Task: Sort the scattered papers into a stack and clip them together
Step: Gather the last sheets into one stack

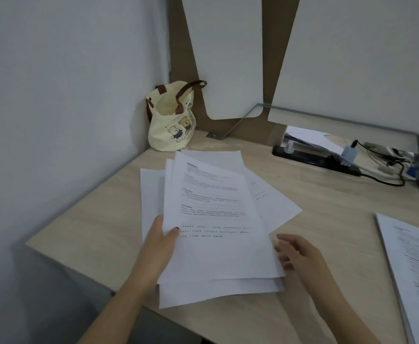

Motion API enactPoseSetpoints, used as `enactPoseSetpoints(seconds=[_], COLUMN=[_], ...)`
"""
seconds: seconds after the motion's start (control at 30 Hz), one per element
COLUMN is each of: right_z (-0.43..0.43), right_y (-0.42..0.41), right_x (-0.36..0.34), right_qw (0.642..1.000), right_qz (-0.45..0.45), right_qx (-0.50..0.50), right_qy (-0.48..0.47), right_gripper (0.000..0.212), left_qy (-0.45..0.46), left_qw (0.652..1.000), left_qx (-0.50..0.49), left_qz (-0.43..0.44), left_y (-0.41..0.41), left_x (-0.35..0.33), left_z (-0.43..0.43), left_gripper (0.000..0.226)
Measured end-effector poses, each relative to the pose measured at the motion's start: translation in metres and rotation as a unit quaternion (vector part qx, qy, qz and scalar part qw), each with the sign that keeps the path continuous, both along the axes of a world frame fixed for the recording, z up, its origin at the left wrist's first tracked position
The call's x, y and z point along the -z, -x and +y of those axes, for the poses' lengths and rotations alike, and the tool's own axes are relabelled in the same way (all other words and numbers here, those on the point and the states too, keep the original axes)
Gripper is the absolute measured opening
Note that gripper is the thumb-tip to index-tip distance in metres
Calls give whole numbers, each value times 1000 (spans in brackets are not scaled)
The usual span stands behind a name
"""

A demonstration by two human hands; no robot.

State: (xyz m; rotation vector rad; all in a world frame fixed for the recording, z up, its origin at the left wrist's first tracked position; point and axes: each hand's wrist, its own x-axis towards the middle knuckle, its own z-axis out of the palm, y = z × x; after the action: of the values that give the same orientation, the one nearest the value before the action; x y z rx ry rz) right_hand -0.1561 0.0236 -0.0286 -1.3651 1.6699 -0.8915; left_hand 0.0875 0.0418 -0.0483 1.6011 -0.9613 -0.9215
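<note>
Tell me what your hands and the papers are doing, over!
Left grip pinches papers at left edge. Right grip open by right edge, blurred. Papers fanned, unclipped; no clip in view. Bag and second pile sit apart.

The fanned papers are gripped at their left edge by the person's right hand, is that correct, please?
Not quite: the head view shows the left hand gripping the fanned papers at their left edge, thumb on top; the right hand is open beside their right edge.
</note>
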Motion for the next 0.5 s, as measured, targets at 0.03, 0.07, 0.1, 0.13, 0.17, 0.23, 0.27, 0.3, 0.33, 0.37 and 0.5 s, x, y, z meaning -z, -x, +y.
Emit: enactPoseSetpoints(seconds=[0.03, 0.07, 0.1, 0.13, 0.17, 0.23, 0.27, 0.3, 0.33, 0.37, 0.5], right_z=[-6, -13, -20, -27, -34, -46, -49, -51, -52, -53, -64], right_y=[-6, -13, -21, -31, -41, -62, -71, -79, -85, -89, -96], right_x=[0, 1, 2, 4, 6, 8, 8, 7, 8, 9, 13], right_qw=[1000, 998, 995, 991, 986, 975, 969, 962, 953, 944, 947], right_qz=[26, 58, 89, 119, 149, 208, 232, 257, 286, 313, 300], right_qx=[-5, -20, -39, -54, -65, -76, -80, -85, -91, -95, -86], right_qy=[13, 20, 23, 26, 25, 7, -6, -19, -27, -29, -79], right_gripper=[20, 24, 29, 34, 40, 51, 57, 61, 65, 67, 55], left_qy=[14, 25, 30, 28, 25, 19, 15, 11, 2, -2, -24], left_qw=[1000, 999, 998, 996, 995, 992, 991, 990, 989, 988, 988], left_qx=[-21, -43, -62, -81, -95, -121, -134, -143, -150, -153, -150], left_qz=[4, 8, 10, 10, 10, 14, 15, 15, 15, 16, 26], left_y=[-10, -20, -29, -37, -45, -59, -65, -70, -74, -76, -80], left_x=[-2, -5, -7, -10, -10, -10, -9, -6, -4, -2, 4], left_z=[8, 16, 22, 28, 32, 40, 44, 46, 49, 50, 52], left_gripper=[23, 24, 26, 30, 33, 36, 35, 34, 34, 34, 38])
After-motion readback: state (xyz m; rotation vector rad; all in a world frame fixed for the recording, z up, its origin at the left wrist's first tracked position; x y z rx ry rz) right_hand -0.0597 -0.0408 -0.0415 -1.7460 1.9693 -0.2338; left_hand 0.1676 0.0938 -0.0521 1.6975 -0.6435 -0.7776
